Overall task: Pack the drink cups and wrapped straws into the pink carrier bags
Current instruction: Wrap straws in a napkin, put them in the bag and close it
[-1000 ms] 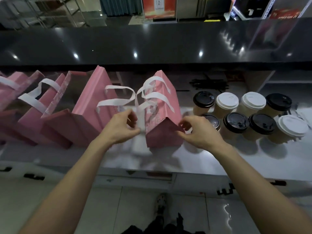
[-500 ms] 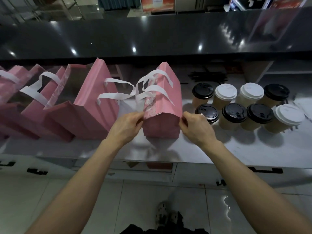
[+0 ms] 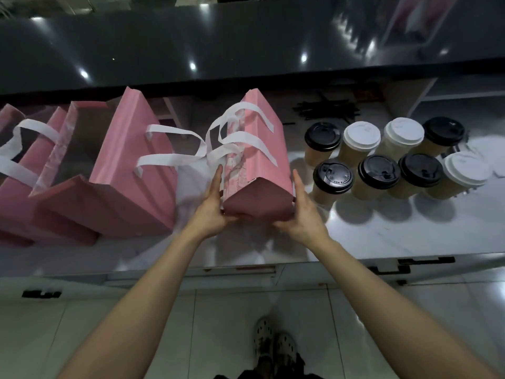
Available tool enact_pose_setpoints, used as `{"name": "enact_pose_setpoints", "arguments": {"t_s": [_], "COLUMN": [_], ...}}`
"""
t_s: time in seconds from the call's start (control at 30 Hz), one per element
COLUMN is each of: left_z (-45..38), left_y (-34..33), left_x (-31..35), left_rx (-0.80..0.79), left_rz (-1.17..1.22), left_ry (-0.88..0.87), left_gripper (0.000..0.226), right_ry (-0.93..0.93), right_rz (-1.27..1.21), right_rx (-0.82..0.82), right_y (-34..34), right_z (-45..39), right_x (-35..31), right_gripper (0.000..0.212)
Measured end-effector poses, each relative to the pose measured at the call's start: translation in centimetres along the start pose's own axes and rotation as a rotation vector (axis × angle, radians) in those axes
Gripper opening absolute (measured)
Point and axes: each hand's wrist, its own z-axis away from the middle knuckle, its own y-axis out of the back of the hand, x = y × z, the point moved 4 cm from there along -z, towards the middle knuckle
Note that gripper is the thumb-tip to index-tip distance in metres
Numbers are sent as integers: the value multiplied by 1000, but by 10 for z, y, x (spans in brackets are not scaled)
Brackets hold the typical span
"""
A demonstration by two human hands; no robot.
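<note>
A pink carrier bag (image 3: pixel 263 160) with white handles stands on the white counter, its top closed. My left hand (image 3: pixel 211 207) presses flat against its left side and my right hand (image 3: pixel 303 212) against its right side, fingers straight. Right of the bag stand several paper drink cups (image 3: pixel 382 157) with black and white lids. A pile of dark wrapped straws (image 3: pixel 326 109) lies behind the cups. More pink bags (image 3: pixel 131 173) stand in a row to the left.
A glossy black counter ledge (image 3: pixel 246 47) runs above the back of the work surface. The white counter's front edge (image 3: pixel 355 257) lies just below my wrists. Tiled floor and my shoes show beneath.
Both hands have slid down from the bag's upper edges and handles to its lower sides, fingers now straight. The bag looks closer and more upright.
</note>
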Motion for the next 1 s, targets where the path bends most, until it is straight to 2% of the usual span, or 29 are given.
{"name": "enact_pose_setpoints", "arguments": {"t_s": [0.13, 0.33, 0.43, 0.6, 0.7, 0.83, 1.0], "left_z": [2, 4, 2, 3, 4, 5, 10], "left_y": [-9, -5, -5, -2, 0, 11, 37], "left_x": [-1, 8, 5, 1, 8, 29, 94], "left_rx": [12, 129, 183, 152, 166, 199, 251], "left_rz": [-78, -57, -126, -96, -89, -66, -55], "left_ry": [-89, -81, -76, -85, -101, -127, -319], "left_gripper": [130, 136, 122, 112, 105, 101, 112], "right_ry": [36, 41, 50, 57, 71, 115, 209], "right_rz": [-2, 27, 24, 1, -39, -63, -107], "right_rx": [40, 49, 56, 87, 113, 187, 285], "right_y": [-9, -16, -20, -15, -13, 5, 64], "right_z": [-7, -11, -13, -14, -16, -16, -6], "right_x": [6, 15, 16, 7, -5, -27, -61], "right_gripper": [130, 119, 110, 115, 108, 99, 96]}}
